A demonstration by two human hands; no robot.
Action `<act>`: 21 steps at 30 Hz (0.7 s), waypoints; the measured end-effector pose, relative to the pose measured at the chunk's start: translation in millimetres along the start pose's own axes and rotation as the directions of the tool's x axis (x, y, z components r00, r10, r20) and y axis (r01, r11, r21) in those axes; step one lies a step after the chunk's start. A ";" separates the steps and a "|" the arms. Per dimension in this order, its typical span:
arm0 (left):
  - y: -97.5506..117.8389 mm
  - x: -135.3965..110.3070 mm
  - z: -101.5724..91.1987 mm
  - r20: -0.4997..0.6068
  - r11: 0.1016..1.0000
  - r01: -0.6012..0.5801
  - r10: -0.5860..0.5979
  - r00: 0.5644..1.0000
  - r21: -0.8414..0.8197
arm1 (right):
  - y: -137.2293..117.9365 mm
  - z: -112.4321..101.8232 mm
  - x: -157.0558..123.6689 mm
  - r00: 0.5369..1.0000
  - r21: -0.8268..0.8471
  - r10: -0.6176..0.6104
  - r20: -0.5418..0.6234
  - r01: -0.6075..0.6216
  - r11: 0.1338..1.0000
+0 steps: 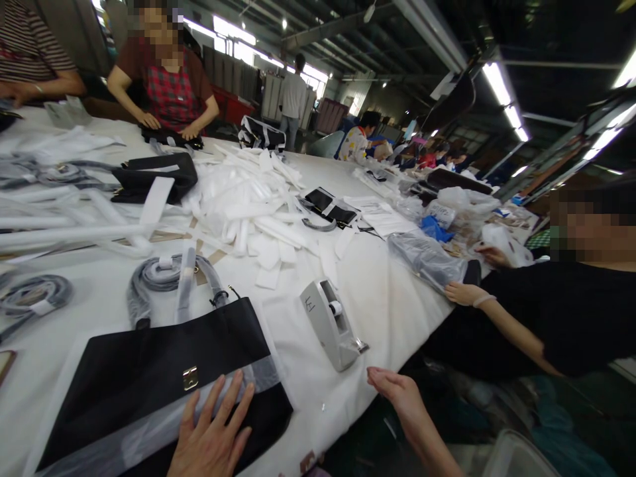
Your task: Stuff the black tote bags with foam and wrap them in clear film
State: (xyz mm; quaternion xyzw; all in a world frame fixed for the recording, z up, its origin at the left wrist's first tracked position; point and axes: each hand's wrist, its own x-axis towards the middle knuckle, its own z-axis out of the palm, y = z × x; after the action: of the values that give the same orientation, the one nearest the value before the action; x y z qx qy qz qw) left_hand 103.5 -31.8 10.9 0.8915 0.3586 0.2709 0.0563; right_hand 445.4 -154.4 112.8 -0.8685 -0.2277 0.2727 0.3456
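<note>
A black handbag (124, 368) with a gold clasp (190, 378) lies flat on the white-covered table in front of me. A translucent wrapping band (149, 430) runs across its front. My left hand (216, 421) rests on this band, fingers spread and flat. Behind the bag's top edge, its grey-wrapped handle (159, 275) curves up over the table. My right hand (402, 401) hovers by the table's edge with nothing in it, fingers stretched out and close together. Just left of that hand stands a grey tape dispenser (322, 324), not touched.
White foam strips (238, 192) are heaped mid-table, near a smaller black bag (330, 205). Wrapped straps (40, 295) lie coiled at left. On the right, a co-worker's hand (464, 293) touches a plastic-wrapped bag (427, 258). Another person (173, 93) handles a dark item across the table.
</note>
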 end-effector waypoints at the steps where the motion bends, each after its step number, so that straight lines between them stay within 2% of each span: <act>1: 0.1 0.1 -0.2 0.004 1.000 -0.002 0.002 1.000 -0.001 | 3.1 2.7 2.2 1.000 -0.034 -0.002 -0.009 0.001 0.999; 5: -0.8 1.9 -1.1 0.017 1.000 -0.010 0.009 1.000 0.018 | 19.8 5.1 2.4 0.997 -0.193 -0.022 -0.068 0.009 0.981; 8: -1.1 4.0 -5.4 0.049 0.998 -0.018 0.015 0.999 0.061 | 28.3 0.8 -6.9 0.997 -0.340 -0.048 -0.061 0.024 0.940; 10: -1.1 6.1 -10.2 0.088 0.996 -0.027 0.019 0.996 0.087 | 20.2 1.2 -14.3 0.994 -0.432 -0.102 -0.028 0.080 0.898; 12: -1.2 8.8 -14.9 0.122 0.994 -0.029 0.016 0.992 0.105 | -4.9 8.4 -23.4 0.974 -0.455 -0.212 0.080 0.225 0.862; 13: -1.3 10.2 -16.9 0.133 0.993 -0.027 0.012 0.991 0.112 | -23.4 15.1 -29.6 0.945 -0.422 -0.283 0.164 0.327 0.846; 14: -1.4 11.5 -18.8 0.140 0.993 -0.023 0.007 0.990 0.117 | -44.7 23.5 -36.9 0.895 -0.367 -0.353 0.273 0.436 0.822; 15: -1.5 12.5 -20.4 0.144 0.993 -0.018 0.001 0.990 0.119 | -67.4 33.5 -45.0 0.827 -0.305 -0.407 0.387 0.531 0.791; 17: -1.6 13.9 -23.1 0.143 0.993 -0.016 -0.001 0.990 0.116 | -111.1 56.8 -61.1 0.649 -0.151 -0.491 0.581 0.679 0.718; 18: -1.7 14.1 -24.2 0.140 0.994 -0.017 0.001 0.990 0.112 | -129.3 69.5 -67.5 0.565 -0.089 -0.506 0.651 0.719 0.689; 19: -1.9 14.0 -25.1 0.136 0.994 -0.020 0.005 0.991 0.107 | -143.9 82.5 -72.1 0.503 -0.053 -0.508 0.699 0.745 0.666; 20: -2.1 13.8 -25.7 0.133 0.994 -0.023 0.009 0.991 0.104 | -154.4 95.4 -74.5 0.458 -0.039 -0.497 0.737 0.763 0.645; 21: -2.3 13.4 -26.1 0.133 0.994 -0.025 0.011 0.991 0.103 | -160.9 107.9 -74.7 0.434 -0.049 -0.481 0.762 0.779 0.625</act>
State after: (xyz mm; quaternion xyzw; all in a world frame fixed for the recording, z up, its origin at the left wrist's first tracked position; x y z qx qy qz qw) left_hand 96.4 -23.6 38.2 0.9124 0.3597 0.1927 0.0308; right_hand 288.2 -40.8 186.9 -0.5961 -0.7025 0.3666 0.1295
